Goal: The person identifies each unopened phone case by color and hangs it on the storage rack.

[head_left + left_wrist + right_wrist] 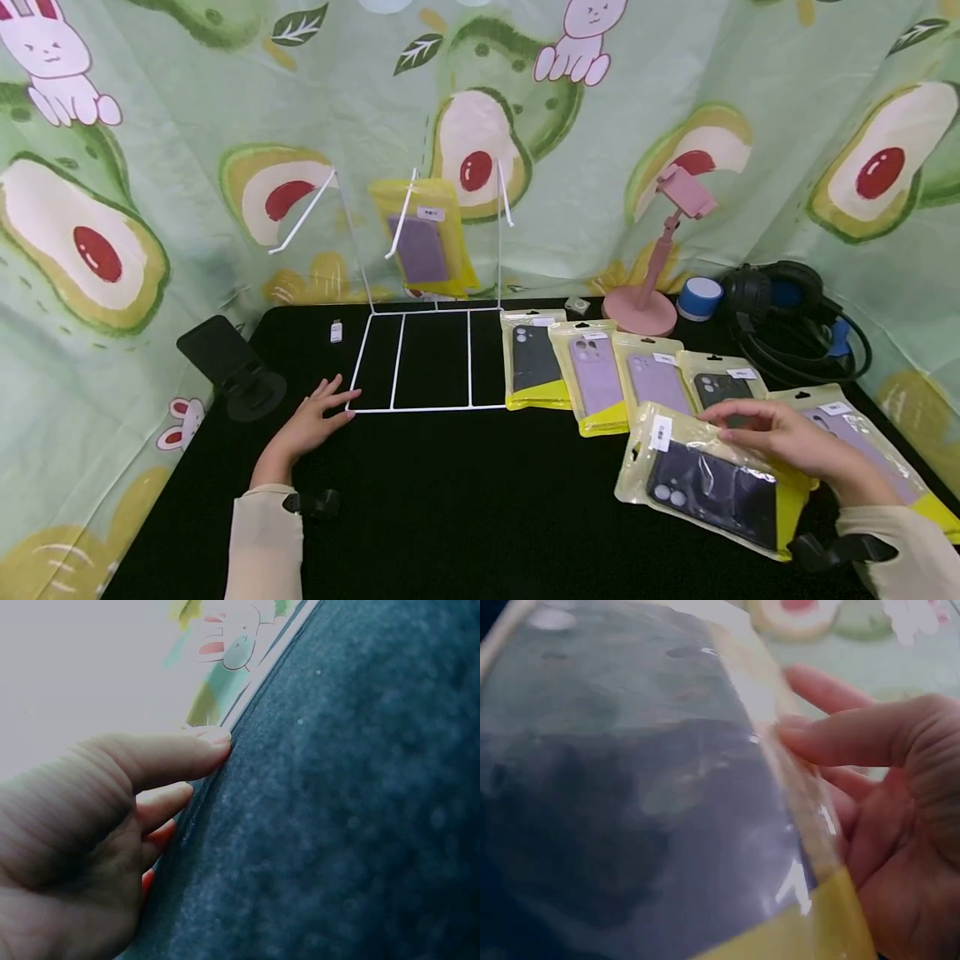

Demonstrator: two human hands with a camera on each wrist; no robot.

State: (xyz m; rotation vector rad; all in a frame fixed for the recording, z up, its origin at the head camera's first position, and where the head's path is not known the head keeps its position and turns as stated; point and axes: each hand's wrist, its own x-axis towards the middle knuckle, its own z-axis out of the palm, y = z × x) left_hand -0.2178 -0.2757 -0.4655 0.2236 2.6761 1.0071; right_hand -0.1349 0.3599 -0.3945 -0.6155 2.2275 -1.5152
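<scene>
My right hand (776,437) grips the edge of a bagged dark phone case (712,487), thumb on top and fingers beneath, as the right wrist view shows with the right hand (870,787) on the bagged dark phone case (637,795). This pack lies tilted at the near right of the black table (465,500). My left hand (311,421) rests flat with straight fingers on the black cloth, beside the near left corner of a white wire rack (427,367). One bagged purple case (427,242) hangs on the rack's middle hook.
A row of bagged phone cases (600,371) lies right of the rack. Behind it stand a pink phone stand (660,258), a blue speaker (699,298) and black headphones (787,317). A black phone holder (228,362) sits at far left, a small white item (336,332) nearby.
</scene>
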